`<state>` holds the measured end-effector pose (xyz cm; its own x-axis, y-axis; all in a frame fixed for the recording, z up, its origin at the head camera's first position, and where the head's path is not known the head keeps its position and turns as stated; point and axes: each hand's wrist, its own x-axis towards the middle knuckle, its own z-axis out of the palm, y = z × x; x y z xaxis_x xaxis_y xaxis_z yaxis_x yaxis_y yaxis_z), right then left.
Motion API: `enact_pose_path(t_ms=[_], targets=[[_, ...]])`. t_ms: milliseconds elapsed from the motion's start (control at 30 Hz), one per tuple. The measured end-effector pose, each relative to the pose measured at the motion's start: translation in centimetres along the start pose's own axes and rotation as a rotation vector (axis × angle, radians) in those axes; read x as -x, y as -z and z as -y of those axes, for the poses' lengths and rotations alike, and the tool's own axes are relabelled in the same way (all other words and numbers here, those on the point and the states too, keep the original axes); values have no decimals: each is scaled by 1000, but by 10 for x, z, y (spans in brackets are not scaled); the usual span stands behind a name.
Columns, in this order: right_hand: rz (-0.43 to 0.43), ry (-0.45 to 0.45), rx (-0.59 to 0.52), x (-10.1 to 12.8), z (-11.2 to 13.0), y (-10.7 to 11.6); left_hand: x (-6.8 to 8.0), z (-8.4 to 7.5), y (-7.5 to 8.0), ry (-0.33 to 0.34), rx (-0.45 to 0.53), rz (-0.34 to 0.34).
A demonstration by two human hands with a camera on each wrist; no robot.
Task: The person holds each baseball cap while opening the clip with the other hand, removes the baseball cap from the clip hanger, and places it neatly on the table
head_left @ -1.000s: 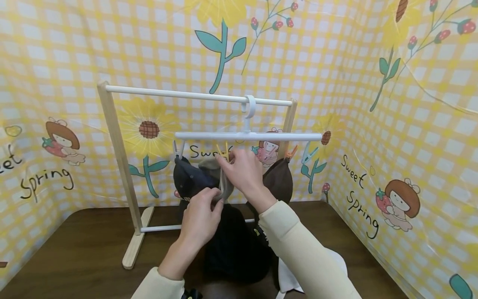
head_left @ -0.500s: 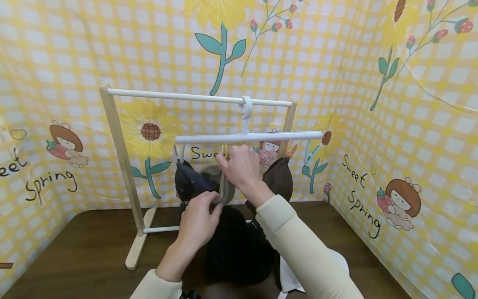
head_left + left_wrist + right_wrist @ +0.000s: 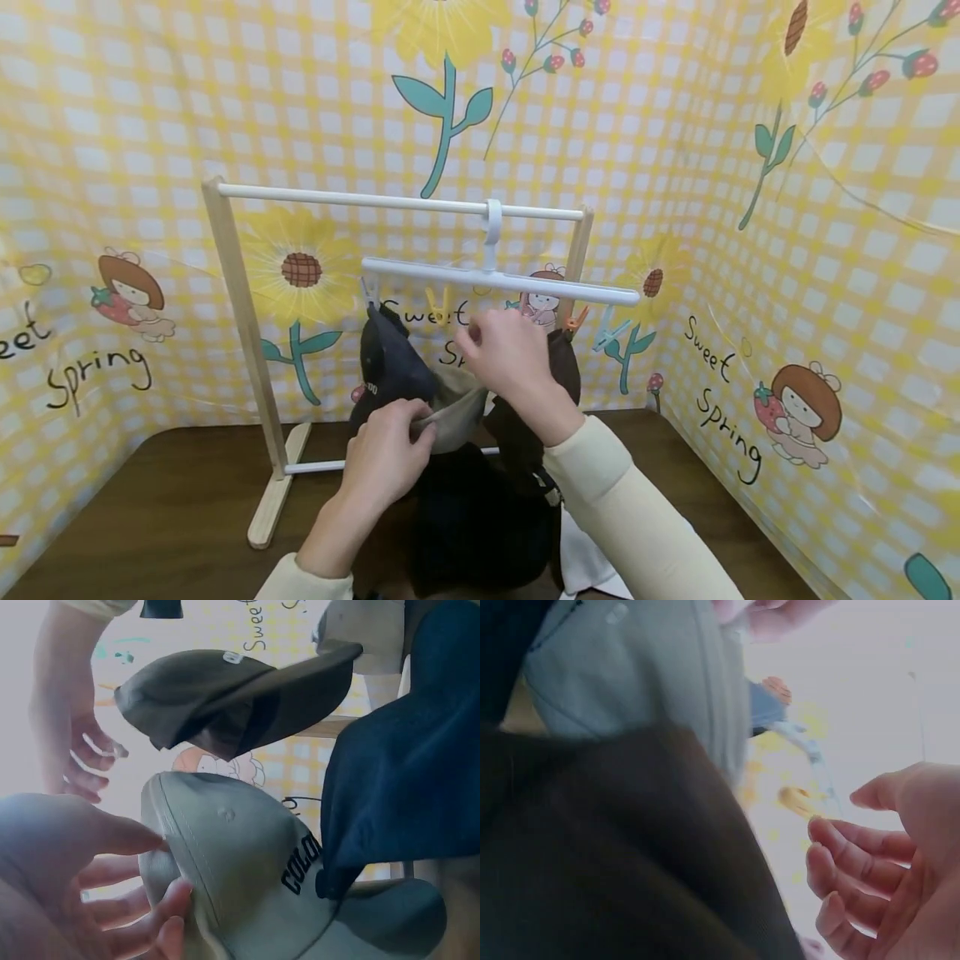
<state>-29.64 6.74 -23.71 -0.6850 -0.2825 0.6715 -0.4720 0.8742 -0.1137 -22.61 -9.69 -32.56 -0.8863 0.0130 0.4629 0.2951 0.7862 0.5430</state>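
Yellow gingham backdrop (image 3: 825, 250), printed with sunflowers, strawberry figures and the words "Sweet Spring", is seen enclosing a dark wooden tabletop (image 3: 150, 500) on three sides. A small drying rack (image 3: 232, 333) with wooden uprights and a white top rail is set on the tabletop. A white clip hanger (image 3: 498, 283) is hooked over the rail and is tilted, its right end lower. A yellow clip (image 3: 437, 302) hangs empty from the hanger bar.

A navy cap (image 3: 390, 367) is clipped at the left end of the hanger, and a brown cap (image 3: 562, 371) is clipped toward the right end. Between them, below the bar, a grey-green cap (image 3: 453, 412) is held; it is not attached to any clip. In the left wrist view its lettered front (image 3: 247, 877) is shown just beside the navy cap (image 3: 397, 772) and under the brown cap (image 3: 232, 697).

The left hand (image 3: 390, 454) is curled on the edge of the grey-green cap, thumb above and fingers beneath. The right hand (image 3: 510, 358) is raised just above that cap, fingers loosely bent; in the right wrist view it (image 3: 885, 855) is shown holding nothing, apart from the fabric. A dark pile of cloth (image 3: 472, 517) and a white cloth (image 3: 592, 558) lie on the tabletop below the forearms.
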Motion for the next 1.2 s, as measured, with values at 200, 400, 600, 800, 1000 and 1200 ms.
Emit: enact_pose_path(t_ms=[200,400,600,800,1000,1200], targets=[[-209,-54,-57,16,-19,27,2,-10,-3,-68,39,-113],[-378,-162,-66,33,-37,39,4,-29,-14,-158,113,-112],[-329,-314,-76,45,-50,41,1,-55,-29,-203,132,27],[-173,-322,-135,52,-54,40,-7,-70,-43,-180,144,138],[-104,-320,-179,52,-56,38,-12,-65,-53,-151,115,152],[-150,-319,-64,48,-66,29,-9,-60,-57,-195,114,197]])
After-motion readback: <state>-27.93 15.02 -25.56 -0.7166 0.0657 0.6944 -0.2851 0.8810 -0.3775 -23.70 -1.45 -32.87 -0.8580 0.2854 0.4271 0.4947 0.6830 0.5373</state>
